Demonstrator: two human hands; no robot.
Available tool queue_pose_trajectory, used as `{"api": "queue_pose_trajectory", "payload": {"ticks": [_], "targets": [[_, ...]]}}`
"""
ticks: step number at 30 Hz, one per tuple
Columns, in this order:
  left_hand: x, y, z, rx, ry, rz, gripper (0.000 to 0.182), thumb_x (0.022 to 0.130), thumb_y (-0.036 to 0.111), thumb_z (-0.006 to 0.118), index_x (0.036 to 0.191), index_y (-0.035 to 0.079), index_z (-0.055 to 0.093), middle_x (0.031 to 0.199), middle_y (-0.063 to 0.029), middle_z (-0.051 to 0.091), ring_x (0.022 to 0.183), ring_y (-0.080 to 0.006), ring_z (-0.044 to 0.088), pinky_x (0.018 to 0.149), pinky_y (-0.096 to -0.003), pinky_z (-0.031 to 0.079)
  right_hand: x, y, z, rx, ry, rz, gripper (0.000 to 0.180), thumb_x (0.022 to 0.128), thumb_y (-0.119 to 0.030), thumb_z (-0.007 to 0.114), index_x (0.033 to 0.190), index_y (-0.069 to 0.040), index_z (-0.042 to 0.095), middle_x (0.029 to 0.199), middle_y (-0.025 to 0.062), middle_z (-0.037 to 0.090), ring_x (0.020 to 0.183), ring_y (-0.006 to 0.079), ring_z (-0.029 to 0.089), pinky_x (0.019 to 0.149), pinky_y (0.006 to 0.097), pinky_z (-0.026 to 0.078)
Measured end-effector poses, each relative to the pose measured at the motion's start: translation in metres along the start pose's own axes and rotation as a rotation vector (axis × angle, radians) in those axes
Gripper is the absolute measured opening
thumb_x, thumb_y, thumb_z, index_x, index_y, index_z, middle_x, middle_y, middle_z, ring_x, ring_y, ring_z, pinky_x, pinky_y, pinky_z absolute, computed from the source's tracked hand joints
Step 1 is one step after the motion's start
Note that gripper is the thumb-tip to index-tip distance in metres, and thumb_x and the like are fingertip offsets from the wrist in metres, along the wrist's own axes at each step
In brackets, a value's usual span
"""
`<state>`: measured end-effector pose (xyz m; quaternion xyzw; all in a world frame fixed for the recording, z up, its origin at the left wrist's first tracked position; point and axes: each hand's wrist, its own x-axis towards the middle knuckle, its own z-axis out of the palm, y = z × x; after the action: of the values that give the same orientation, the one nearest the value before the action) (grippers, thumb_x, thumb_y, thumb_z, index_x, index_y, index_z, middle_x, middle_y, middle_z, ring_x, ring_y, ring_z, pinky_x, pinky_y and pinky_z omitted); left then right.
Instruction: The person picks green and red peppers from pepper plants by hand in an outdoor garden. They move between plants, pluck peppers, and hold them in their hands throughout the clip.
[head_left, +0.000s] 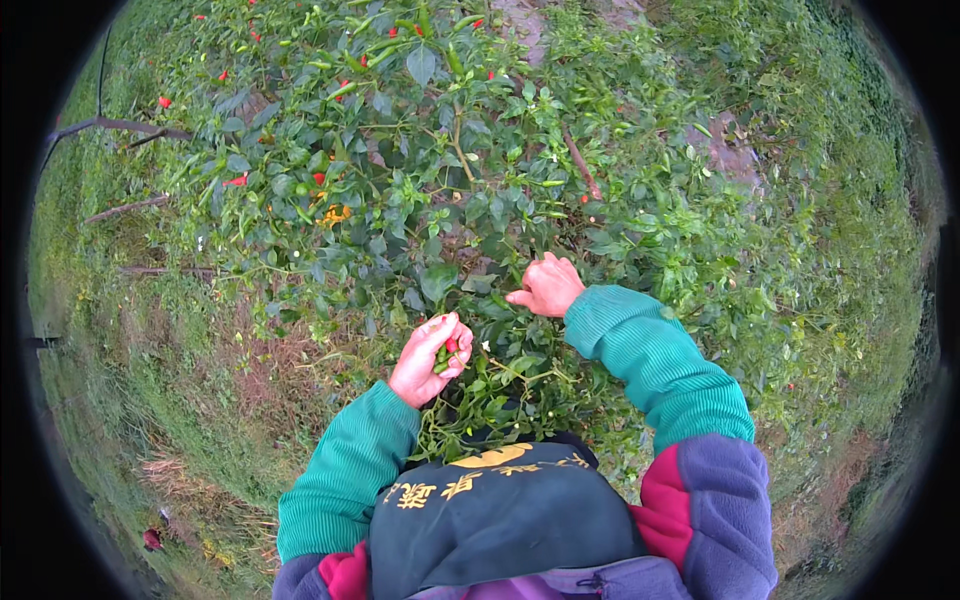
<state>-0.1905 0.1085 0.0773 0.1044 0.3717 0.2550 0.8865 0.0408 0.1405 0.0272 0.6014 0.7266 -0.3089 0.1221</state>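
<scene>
My left hand (433, 358) is curled around several small chili peppers (444, 358), green ones and at least one red. To its upper right, my right hand (551, 286) reaches among the leaves of a chili pepper plant (439, 281), back of the hand up and thumb pointing left; whether its fingertips hold anything is hidden. Red chilies (319, 178) and green chilies (424, 21) hang on the plant beyond both hands. Leafy stems (487, 405) lie between my forearms, against a dark apron (502, 517) with yellow writing.
A bare branch (124, 122) juts in at the upper left, and a brown stick (581, 161) stands among the plants above my right hand. More pepper plants (675, 240) spread to the right. Dry grass (262, 360) and weeds cover ground at left.
</scene>
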Motion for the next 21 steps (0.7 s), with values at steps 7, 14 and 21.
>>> {"api": "queue_pose_trajectory", "payload": {"ticks": [7, 14, 21], "targets": [[0.029, 0.038, 0.06, 0.83, -0.278, 0.136, 0.025, 0.089, 0.026, 0.056, 0.075, 0.006, 0.052, 0.064, 0.0018, 0.051, 0.055, -0.0032, 0.046, 0.044, -0.0177, 0.031, -0.045, 0.016, 0.0, 0.007, 0.011, -0.106, 0.041, 0.071, -0.035, 0.07, 0.095, -0.004, 0.061, 0.102, 0.0135, 0.057, 0.097, 0.0313, 0.054, 0.08, 0.0448, 0.042], [0.062, 0.052, 0.109, 1.911, -1.007, -0.131, 0.02, 0.077, 0.018, 0.062, 0.073, -0.001, 0.056, 0.068, -0.018, 0.058, 0.066, -0.0332, 0.057, 0.064, -0.042, 0.045, -0.037, 0.027, 0.035, -0.182, 0.102, -0.035, 0.017, 0.067, -0.007, 0.061, 0.084, -0.006, 0.057, 0.086, 0.0141, 0.062, 0.08, 0.0332, 0.062, 0.066, 0.0437, 0.05], [0.118, 0.116, 0.189, 2.21, -0.892, 0.159, 0.014, 0.073, 0.013, 0.062, 0.07, 0.0, 0.06, 0.061, -0.0137, 0.059, 0.061, -0.0245, 0.058, 0.058, -0.0376, 0.046, -0.02, 0.042, 0.02, 0.445, 0.72, -0.115, 0.046, 0.065, 0.0, 0.057, 0.11, -0.008, 0.053, 0.091, 0.019, 0.058, 0.083, 0.0409, 0.056, 0.071, 0.0469, 0.047]]}}
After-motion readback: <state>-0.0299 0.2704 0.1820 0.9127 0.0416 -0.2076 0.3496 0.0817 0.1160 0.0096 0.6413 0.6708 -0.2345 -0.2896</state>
